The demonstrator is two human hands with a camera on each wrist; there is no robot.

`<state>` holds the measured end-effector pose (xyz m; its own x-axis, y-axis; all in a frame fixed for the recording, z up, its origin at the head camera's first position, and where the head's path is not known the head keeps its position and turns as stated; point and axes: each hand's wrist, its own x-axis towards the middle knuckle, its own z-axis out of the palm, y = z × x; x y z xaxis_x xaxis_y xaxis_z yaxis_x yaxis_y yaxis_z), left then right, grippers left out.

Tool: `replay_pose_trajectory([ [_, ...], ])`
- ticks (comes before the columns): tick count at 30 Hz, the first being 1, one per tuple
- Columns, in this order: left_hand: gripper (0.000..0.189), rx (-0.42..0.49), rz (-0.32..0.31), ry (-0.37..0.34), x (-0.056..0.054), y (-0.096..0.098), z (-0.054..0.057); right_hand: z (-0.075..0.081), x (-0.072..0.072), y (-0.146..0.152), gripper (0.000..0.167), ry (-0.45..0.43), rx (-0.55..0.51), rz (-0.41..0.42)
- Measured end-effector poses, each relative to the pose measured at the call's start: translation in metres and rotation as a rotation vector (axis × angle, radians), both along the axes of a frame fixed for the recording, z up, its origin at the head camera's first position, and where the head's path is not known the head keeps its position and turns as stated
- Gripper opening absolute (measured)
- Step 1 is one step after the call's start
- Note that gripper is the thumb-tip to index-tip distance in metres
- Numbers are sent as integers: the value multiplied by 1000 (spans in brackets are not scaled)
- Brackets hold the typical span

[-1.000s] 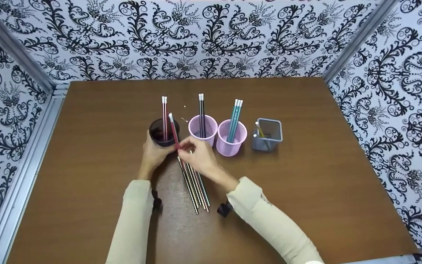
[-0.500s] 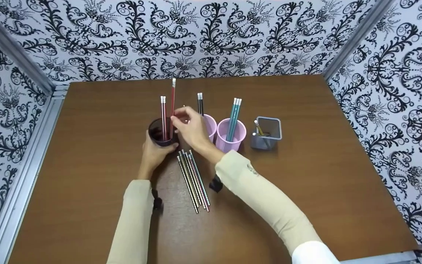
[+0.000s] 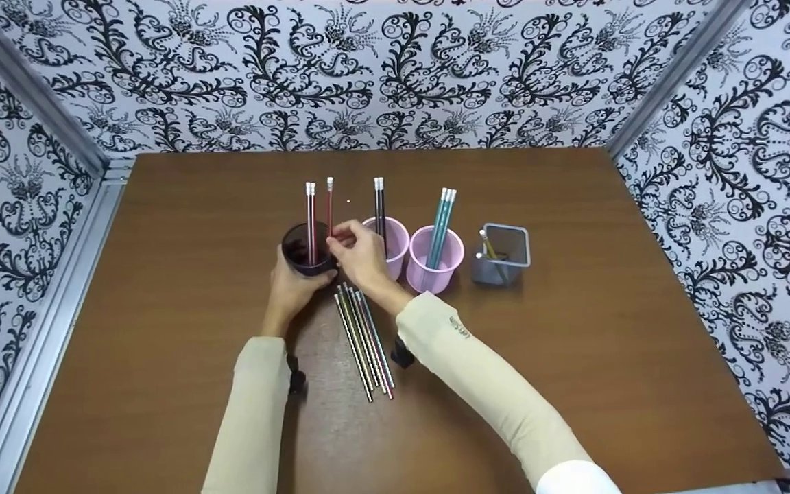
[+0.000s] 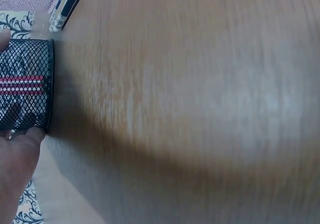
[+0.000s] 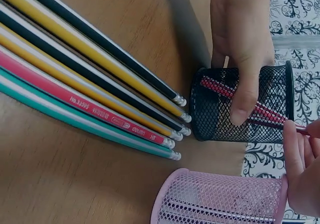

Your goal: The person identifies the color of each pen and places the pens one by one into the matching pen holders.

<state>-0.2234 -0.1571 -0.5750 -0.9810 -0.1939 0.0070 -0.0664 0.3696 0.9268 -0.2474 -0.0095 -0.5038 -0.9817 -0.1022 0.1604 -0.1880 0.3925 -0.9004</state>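
My left hand [image 3: 292, 285] grips a round black mesh pencil cup [image 5: 204, 107] from its left and front, thumb along the near side. Two red-striped pencils [image 3: 310, 213] stand in that cup, white eraser ends up. At the cup's right rim, my right hand [image 3: 359, 255] pinches a red pencil [image 3: 330, 199], whose lower part slants inside the mesh in the right wrist view. In front of the cup lie several loose pencils [image 5: 90, 104] side by side, green, black, yellow and one red, erasers toward the cups.
To the right stand two pink mesh cups, one [image 3: 400, 240] with black pencils, the other [image 3: 433, 280] with teal pencils [image 3: 441, 226]. A grey square mesh holder [image 3: 517, 255] farther right has a yellow pencil [image 3: 487, 241] in it. Patterned walls [image 3: 395, 82] enclose the table.
My right hand has raised the red pencil from above the loose pencils, brought it upright over the black cup, and lowered it in. My left hand has stayed on the cup.
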Motion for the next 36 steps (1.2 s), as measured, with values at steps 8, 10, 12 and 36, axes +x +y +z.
replay_pose_trajectory([
  [8, 97, -14, 16, -5, 0, 2, -1, 4, 1, -3, 12, 26, 153, 15],
  [10, 97, -20, 19, -11, 0, 2, -2, 4, 2, -6, 11, 38, 177, 10],
  [12, 97, -25, 24, -16, 0, 2, -2, 3, 2, -8, 11, 55, 197, 6],
  [36, 98, 5, 29, -13, -1, 2, -2, 5, 4, -14, 13, 81, 294, -34],
])
